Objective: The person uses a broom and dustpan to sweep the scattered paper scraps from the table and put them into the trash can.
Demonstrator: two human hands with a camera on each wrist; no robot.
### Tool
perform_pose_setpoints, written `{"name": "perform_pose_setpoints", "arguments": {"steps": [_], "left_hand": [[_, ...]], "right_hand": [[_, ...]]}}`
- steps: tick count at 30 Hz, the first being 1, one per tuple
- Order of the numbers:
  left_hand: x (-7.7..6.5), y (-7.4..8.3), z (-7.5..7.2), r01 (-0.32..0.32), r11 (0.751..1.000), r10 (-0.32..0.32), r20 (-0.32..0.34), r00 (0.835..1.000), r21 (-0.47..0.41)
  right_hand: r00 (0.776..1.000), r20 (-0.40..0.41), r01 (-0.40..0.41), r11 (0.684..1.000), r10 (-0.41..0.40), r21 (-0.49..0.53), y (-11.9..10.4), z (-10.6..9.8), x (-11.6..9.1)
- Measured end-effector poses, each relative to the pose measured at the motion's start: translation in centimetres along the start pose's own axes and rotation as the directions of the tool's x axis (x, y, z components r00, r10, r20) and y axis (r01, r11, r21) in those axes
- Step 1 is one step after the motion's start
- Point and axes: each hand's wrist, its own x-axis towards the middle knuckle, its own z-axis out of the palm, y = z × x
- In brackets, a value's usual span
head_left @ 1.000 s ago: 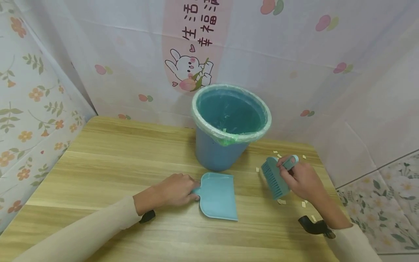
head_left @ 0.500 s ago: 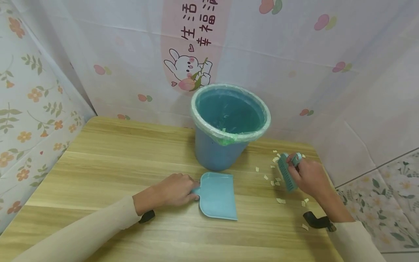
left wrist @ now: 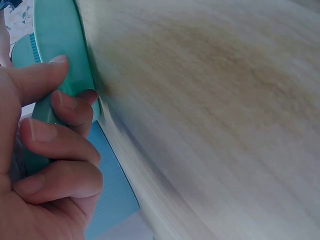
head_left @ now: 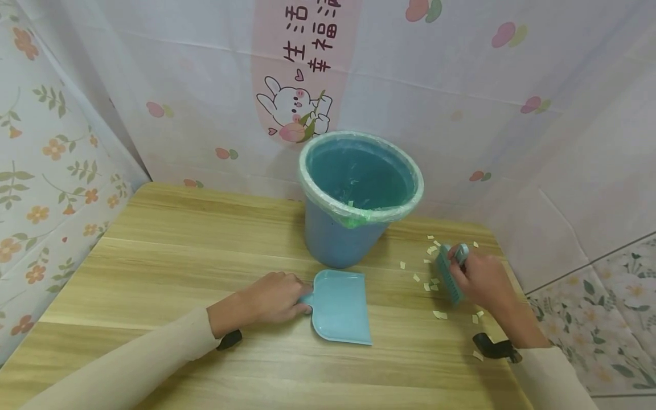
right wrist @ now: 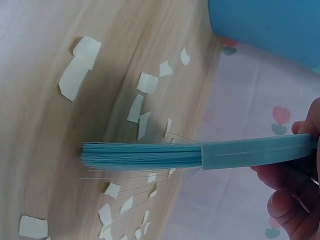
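My left hand [head_left: 279, 297] grips the handle of a light blue dustpan [head_left: 342, 307], which lies on the table with its straight edge facing right. In the left wrist view, curled fingers [left wrist: 62, 142] wrap that handle. On the right side of the table, my right hand [head_left: 482, 279] holds a small teal brush [head_left: 449, 274] by its handle, bristles pointing down. Several pale paper scraps [head_left: 439, 314] lie scattered around the brush. Seen from the right wrist, the bristles [right wrist: 142, 156] stand among the scraps, with pieces on both sides.
Behind the dustpan stands a blue bucket [head_left: 338, 242] with a clear plastic liner folded over its rim. The wooden table [head_left: 205, 228] ends at a printed cloth [head_left: 205, 102] along the back. Floral cloth hangs at the left.
The brush has gone from tilted, with its bristles facing left, to more upright and further right, uncovering scraps. The left hand and dustpan have stayed put.
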Motion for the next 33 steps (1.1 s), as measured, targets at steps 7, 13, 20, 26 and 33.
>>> {"name": "perform_pose_setpoints", "arguments": {"steps": [7,13,20,26,33], "left_hand": [[-0.1,0.0,0.1,0.001,1.000,-0.001,-0.010,1.000,0.005],[-0.1,-0.1,0.2,-0.009,1.000,0.009,-0.012,1.000,0.009],[0.0,-0.1,0.2,-0.017,1.000,0.018,-0.021,1.000,0.016],[-0.1,-0.2,0.1,-0.026,0.999,0.027,-0.022,0.999,0.020],[-0.1,-0.1,0.0,-0.016,1.000,0.016,-0.008,1.000,0.007]], "right_hand": [[0.999,-0.046,0.027,1.000,-0.026,0.009,-0.2,1.1,0.1],[0.999,-0.028,-0.024,0.999,0.025,0.022,-0.8,1.7,0.6],[1.000,-0.016,0.002,0.998,-0.001,0.062,-1.4,2.1,1.5],[0.995,-0.028,0.102,0.994,-0.101,0.047,-1.5,2.7,2.2],[0.981,-0.015,0.194,0.979,-0.194,0.060,-2.6,2.7,3.0]]}}
